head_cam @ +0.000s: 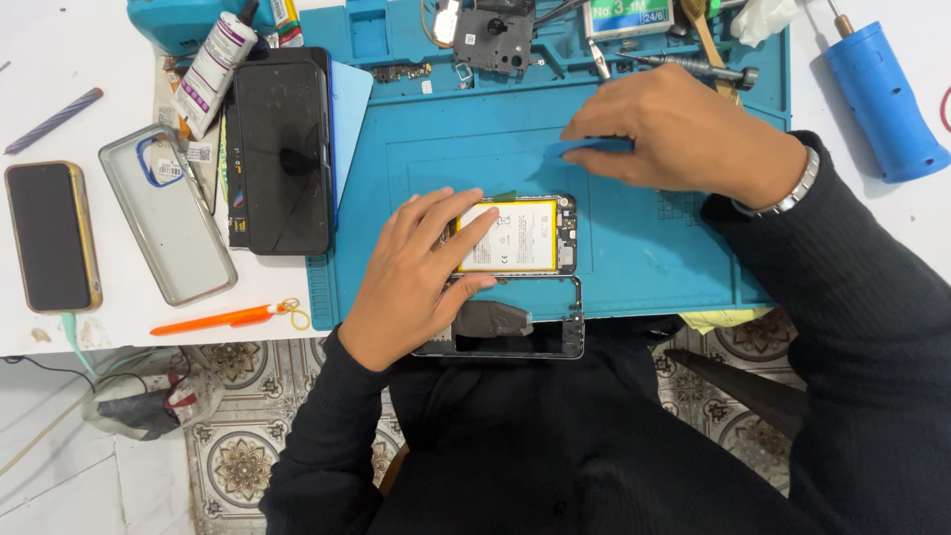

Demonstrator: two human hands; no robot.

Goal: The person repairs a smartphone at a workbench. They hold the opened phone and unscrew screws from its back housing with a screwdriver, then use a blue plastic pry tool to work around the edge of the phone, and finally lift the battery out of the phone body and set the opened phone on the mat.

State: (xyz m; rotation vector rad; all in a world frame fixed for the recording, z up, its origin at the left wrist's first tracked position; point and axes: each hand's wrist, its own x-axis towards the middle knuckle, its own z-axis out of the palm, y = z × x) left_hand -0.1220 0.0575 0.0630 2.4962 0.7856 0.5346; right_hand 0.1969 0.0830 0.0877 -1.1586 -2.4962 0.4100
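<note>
Here, opened phone, yellow-white battery exposed

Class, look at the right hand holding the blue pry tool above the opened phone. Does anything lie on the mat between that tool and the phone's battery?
Nothing visible does. Bare blue mat separates the blue pry tool in the right hand from the battery. The left hand rests on the battery's left part; the rest is uncovered.

Blue mat, yellow-white battery, blue pry tool – orange pen, floral floor tiles
</note>
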